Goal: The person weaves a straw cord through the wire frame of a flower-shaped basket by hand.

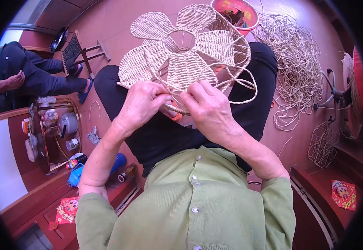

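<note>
the woven flower (pixel 192 68) looks mostly filled; cord (pixel 243 102) trails unwoven at its right — left hand (pixel 143 99), right hand (pixel 208 107) pinching strands (pixel 158 76) by its near edge

Flower-shaped woven piece (pixel 192 70) of pale twisted strand shows five filled petals (pixel 142 66) around an open round centre, sits over the lap (pixel 165 135), loose cord (pixel 244 101) looping at right.

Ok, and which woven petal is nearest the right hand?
The lower-middle woven petal, pointing toward the green buttoned top: its broad outer edge lies just beyond the right hand, while the other petals spread farther off.
</note>
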A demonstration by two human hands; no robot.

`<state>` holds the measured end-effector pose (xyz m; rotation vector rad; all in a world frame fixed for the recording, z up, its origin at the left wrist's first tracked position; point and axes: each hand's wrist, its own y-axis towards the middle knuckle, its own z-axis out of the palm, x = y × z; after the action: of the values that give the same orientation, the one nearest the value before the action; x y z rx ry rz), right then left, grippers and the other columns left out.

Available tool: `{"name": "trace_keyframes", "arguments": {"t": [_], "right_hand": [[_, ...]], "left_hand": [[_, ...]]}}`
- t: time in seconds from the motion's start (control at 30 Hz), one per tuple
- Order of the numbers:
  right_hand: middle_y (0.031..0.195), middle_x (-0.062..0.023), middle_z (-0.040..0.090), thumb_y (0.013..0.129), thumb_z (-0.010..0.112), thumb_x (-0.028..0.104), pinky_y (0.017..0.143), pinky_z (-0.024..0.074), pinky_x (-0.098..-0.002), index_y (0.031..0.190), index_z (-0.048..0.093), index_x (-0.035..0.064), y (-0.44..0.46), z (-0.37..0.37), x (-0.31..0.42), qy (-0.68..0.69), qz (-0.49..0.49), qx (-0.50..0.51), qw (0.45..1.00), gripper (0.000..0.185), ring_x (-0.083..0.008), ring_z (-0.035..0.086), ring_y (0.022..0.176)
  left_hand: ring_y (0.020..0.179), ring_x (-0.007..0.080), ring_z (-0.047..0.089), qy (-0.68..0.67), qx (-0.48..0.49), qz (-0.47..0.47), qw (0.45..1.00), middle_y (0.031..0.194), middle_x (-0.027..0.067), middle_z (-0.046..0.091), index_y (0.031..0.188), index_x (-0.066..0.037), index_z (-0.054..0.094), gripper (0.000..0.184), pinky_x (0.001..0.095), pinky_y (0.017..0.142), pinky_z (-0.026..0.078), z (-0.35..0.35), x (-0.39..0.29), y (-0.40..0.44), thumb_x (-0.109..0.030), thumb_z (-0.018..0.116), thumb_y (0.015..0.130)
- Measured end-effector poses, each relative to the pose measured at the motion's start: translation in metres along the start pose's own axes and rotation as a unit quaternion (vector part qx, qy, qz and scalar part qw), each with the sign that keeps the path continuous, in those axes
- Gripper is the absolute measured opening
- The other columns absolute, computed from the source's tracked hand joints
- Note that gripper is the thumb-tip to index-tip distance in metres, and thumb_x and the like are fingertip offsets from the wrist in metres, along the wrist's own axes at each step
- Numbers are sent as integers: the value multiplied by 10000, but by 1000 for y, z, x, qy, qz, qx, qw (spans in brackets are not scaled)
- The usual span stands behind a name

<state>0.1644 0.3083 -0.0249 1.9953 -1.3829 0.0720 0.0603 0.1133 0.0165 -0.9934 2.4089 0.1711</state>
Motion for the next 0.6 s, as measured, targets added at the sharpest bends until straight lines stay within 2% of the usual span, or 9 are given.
{"name": "trace_keyframes", "arguments": {"t": [0.03,0.07,0.17,0.2,0.3,0.43,0.47,0.57,0.6], "right_hand": [[902,-54,600,739,716,108,735,530,-383,1052,653,54,2,0,3,-8,3,8,1000,325,-250,618,823],[895,-53,600,747,726,119,732,525,-384,1041,644,57,2,3,5,-3,-3,7,1000,312,-250,611,815],[846,-50,592,801,728,152,720,512,-385,995,613,69,-7,19,13,21,-2,9,1000,240,-241,600,801],[813,-49,585,840,709,164,712,509,-384,971,600,75,-12,29,15,33,12,11,999,192,-233,600,804],[808,-67,591,868,700,164,729,513,-391,963,580,79,-28,51,14,72,47,28,996,175,-238,603,809],[936,-86,638,866,710,125,808,512,-391,1016,606,69,-33,48,12,118,38,-15,992,191,-264,632,899],[982,-92,657,865,714,110,833,511,-387,1036,617,66,-26,40,8,136,28,-38,990,202,-271,642,934],[1147,-102,682,856,742,66,896,501,-372,1095,642,64,-16,-4,-14,101,-7,-130,986,259,-290,653,1043],[1175,-108,687,852,748,45,914,502,-377,1098,648,61,-17,-18,-24,90,17,-146,985,266,-297,652,1063]], "left_hand": [[762,234,692,-43,3,-61,997,821,134,700,897,9,764,160,361,728,546,1,-6,-4,-147,763,866],[766,150,672,-30,24,-82,996,839,90,693,949,11,699,150,312,732,546,5,-4,-8,-100,759,868],[733,212,722,-224,-56,-161,960,823,116,689,992,13,572,200,367,699,569,31,0,-13,-45,699,848],[746,149,708,-266,-38,-168,949,830,91,678,1021,-12,515,251,335,672,567,37,4,-14,8,684,837],[732,137,702,-272,-51,-182,943,795,77,667,1002,-22,524,270,322,647,562,64,10,-20,13,719,818],[665,129,655,-177,-133,-170,960,705,35,613,989,-33,523,300,316,605,541,66,-8,-18,-15,761,808],[716,70,556,-229,-100,-232,940,813,-23,598,1002,-71,535,320,270,677,489,57,-13,-18,-40,789,811],[732,87,562,-126,-246,-127,953,860,0,620,1066,-68,582,295,285,700,501,38,7,-35,-21,756,833],[773,89,584,-7,-283,-126,951,894,12,628,1117,-71,619,307,283,721,509,18,13,-46,-6,735,840]]}}
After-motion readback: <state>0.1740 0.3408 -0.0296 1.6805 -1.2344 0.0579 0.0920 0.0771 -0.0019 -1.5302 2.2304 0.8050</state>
